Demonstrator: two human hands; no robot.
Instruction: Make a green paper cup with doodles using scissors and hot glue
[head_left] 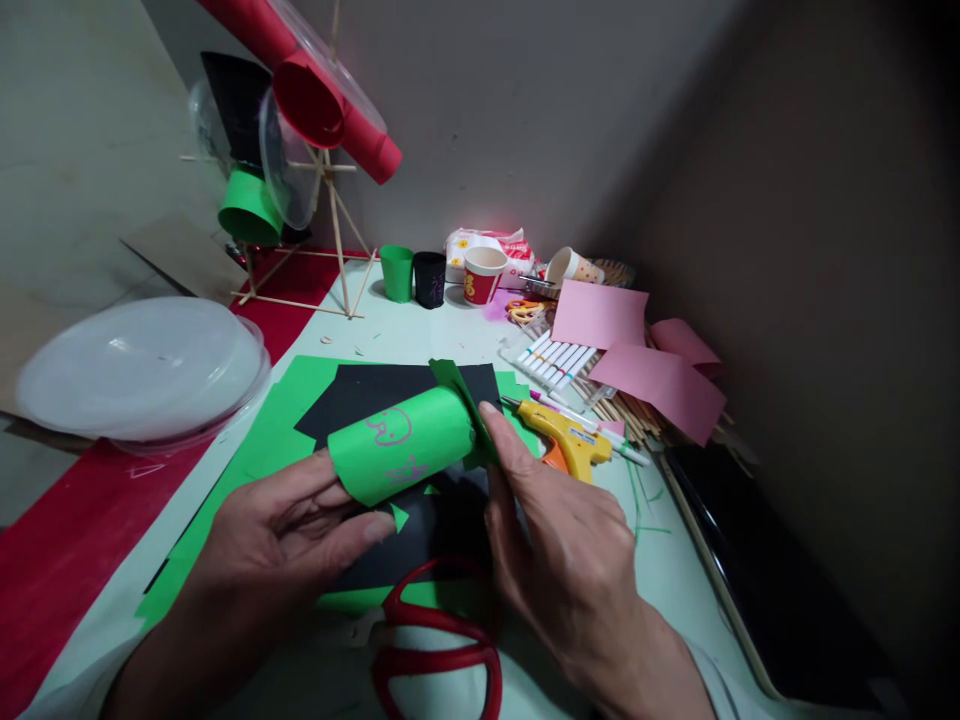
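A green paper tube (431,435) with small purple drawings lies tilted between both hands. My left hand (274,545) holds it at the near left end, fingers reaching inside the opening and thumb below. At the other end, my right hand (574,545) presses a flat green paper piece (454,382) against the tube. Under them are black paper (375,390) and green sheets (247,475), with small green scraps on top. Scissors with red handles (442,656) lie between my wrists. To the right of the tube rests a yellow glue gun (577,440).
White plastic lids (142,360) are stacked at left. Behind stands a wooden stick frame (337,240) carrying red paper tubes (307,100). Small cups (484,275) line the back. Markers (559,358), pink paper (600,312) and a dark tablet-like slab (765,570) occupy the right.
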